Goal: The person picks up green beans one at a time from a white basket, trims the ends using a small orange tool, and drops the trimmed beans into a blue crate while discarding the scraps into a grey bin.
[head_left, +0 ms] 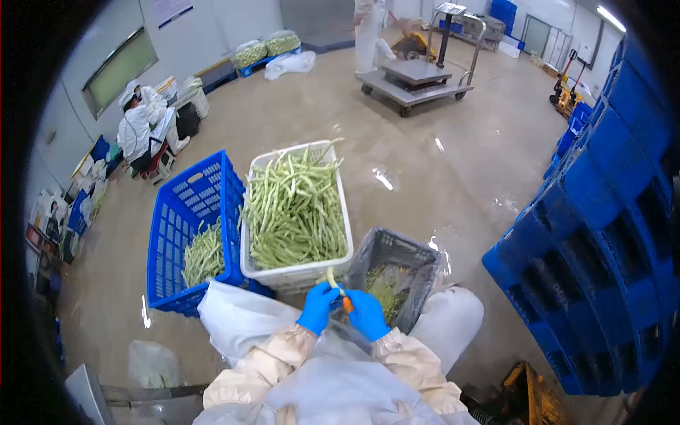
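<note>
Bean [331, 276] gripped in the left hand [319, 308], sticking out ahead
The right hand [367, 315] grips an orange tool [348, 305], just beside; the white crate [297, 276] stands ahead of both.

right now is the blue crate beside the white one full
No, the beans in the blue crate form only a low heap, well below its top.

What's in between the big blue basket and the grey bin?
In the head view, a white crate, heaped with green beans, stands between the blue basket and the grey bin.
</note>
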`<action>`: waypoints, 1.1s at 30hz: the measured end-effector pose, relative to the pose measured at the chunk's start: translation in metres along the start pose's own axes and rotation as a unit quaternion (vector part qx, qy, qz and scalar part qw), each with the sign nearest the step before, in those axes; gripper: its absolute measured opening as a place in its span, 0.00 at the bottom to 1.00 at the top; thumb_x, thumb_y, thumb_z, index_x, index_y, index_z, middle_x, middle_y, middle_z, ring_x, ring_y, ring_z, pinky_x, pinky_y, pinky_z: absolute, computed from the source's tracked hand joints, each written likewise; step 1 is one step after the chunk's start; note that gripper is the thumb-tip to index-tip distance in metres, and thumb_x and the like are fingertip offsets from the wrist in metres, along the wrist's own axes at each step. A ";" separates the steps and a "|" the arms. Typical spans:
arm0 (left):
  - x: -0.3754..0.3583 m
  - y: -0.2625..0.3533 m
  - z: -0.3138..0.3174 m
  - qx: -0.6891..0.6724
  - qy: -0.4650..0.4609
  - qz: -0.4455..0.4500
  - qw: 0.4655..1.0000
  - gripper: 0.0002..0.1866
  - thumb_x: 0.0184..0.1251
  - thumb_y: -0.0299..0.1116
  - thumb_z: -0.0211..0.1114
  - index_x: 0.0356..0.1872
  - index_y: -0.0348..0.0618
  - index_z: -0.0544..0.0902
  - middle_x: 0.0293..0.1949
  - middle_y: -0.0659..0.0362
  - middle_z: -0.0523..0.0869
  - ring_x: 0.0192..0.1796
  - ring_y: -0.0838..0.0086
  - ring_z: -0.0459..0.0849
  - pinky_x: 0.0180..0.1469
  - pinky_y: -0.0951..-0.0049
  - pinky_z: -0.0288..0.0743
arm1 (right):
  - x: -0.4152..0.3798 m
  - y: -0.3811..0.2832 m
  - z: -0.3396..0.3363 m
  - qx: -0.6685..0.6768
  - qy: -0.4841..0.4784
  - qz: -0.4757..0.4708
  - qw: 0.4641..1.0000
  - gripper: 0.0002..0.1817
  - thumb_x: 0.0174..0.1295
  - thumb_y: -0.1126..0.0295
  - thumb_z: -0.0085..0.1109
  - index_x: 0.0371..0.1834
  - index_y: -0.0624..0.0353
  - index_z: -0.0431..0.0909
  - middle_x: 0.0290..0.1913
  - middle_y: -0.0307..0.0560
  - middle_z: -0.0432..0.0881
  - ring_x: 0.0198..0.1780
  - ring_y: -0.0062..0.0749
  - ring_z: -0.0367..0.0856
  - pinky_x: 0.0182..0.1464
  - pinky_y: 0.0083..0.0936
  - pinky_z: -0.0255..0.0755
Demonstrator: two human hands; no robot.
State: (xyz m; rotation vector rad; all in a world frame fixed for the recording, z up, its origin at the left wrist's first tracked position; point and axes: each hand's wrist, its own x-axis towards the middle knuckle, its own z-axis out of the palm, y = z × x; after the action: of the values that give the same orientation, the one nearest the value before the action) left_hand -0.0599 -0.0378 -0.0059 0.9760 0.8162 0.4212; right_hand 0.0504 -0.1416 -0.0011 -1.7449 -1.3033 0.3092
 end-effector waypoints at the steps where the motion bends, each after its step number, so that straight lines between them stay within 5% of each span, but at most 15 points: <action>1: -0.005 0.005 0.006 -0.002 0.009 -0.009 1.000 0.09 0.64 0.33 0.57 0.42 0.42 0.77 0.36 0.62 0.81 0.38 0.75 0.79 0.43 0.74 0.73 | -0.001 -0.002 -0.001 -0.044 -0.026 -0.002 0.999 0.11 0.58 0.71 0.53 0.44 0.56 0.77 0.35 0.55 0.79 0.36 0.52 0.77 0.36 0.41 0.70; 3: -0.013 0.014 0.013 0.003 0.031 0.012 0.999 0.06 0.62 0.33 0.59 0.36 0.43 0.78 0.31 0.64 0.79 0.31 0.79 0.77 0.34 0.78 0.72 | -0.001 -0.003 -0.002 -0.047 -0.065 0.008 0.997 0.11 0.58 0.71 0.52 0.43 0.56 0.77 0.34 0.55 0.79 0.34 0.52 0.76 0.35 0.43 0.69; 6: -0.011 0.022 0.007 -0.042 0.036 -0.043 0.998 0.09 0.64 0.36 0.59 0.40 0.44 0.78 0.33 0.63 0.80 0.37 0.78 0.78 0.40 0.73 0.72 | -0.004 -0.006 0.000 -0.005 -0.032 -0.026 0.999 0.11 0.58 0.70 0.52 0.43 0.58 0.77 0.34 0.54 0.79 0.34 0.52 0.77 0.35 0.43 0.69; 15: 0.000 0.006 0.008 -0.029 0.093 0.061 0.993 0.07 0.61 0.35 0.62 0.34 0.42 0.79 0.28 0.63 0.80 0.30 0.80 0.78 0.32 0.79 0.72 | -0.005 -0.009 0.002 0.001 -0.006 -0.016 1.000 0.12 0.57 0.71 0.54 0.45 0.58 0.76 0.36 0.53 0.79 0.35 0.50 0.77 0.35 0.40 0.70; 19: -0.006 0.013 0.016 -0.029 0.097 0.065 0.993 0.06 0.63 0.34 0.60 0.35 0.43 0.78 0.30 0.62 0.80 0.32 0.78 0.79 0.36 0.76 0.73 | -0.005 -0.010 0.003 -0.025 0.014 -0.014 1.000 0.10 0.55 0.71 0.55 0.41 0.58 0.77 0.33 0.52 0.79 0.33 0.49 0.77 0.33 0.41 0.69; 25: 0.004 0.036 0.014 -0.071 0.135 -0.081 0.985 0.11 0.62 0.40 0.61 0.32 0.42 0.78 0.26 0.63 0.77 0.26 0.80 0.74 0.28 0.81 0.68 | -0.008 -0.014 0.010 -0.094 -0.013 -0.071 0.993 0.07 0.51 0.72 0.56 0.34 0.57 0.77 0.27 0.51 0.77 0.29 0.50 0.75 0.30 0.43 0.67; 30: 0.015 0.025 0.007 0.163 0.061 0.038 0.984 0.15 0.63 0.44 0.60 0.30 0.41 0.79 0.20 0.67 0.72 0.19 0.83 0.65 0.20 0.81 0.59 | -0.009 -0.015 0.016 -0.078 -0.044 -0.140 0.986 0.05 0.52 0.73 0.56 0.31 0.59 0.76 0.25 0.49 0.77 0.27 0.43 0.76 0.29 0.39 0.68; 31: 0.011 0.031 0.007 0.190 0.043 0.050 0.980 0.15 0.63 0.44 0.60 0.30 0.40 0.79 0.20 0.67 0.71 0.19 0.84 0.64 0.20 0.82 0.59 | -0.006 -0.006 0.014 0.044 0.047 -0.005 0.998 0.04 0.52 0.73 0.56 0.30 0.60 0.74 0.26 0.48 0.76 0.28 0.37 0.75 0.31 0.34 0.68; 33: 0.003 0.050 -0.001 0.145 0.041 0.017 0.988 0.15 0.63 0.44 0.60 0.30 0.40 0.79 0.20 0.68 0.71 0.18 0.84 0.63 0.19 0.82 0.58 | 0.000 0.027 0.001 0.252 0.212 0.201 0.923 0.03 0.55 0.74 0.54 0.30 0.61 0.74 0.29 0.44 0.77 0.31 0.28 0.75 0.35 0.27 0.69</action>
State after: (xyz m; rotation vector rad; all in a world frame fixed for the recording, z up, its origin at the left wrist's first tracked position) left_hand -0.0572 -0.0098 0.0357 1.2506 0.9546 0.3792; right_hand 0.0666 -0.1423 -0.0228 -1.5032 -0.4883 0.4254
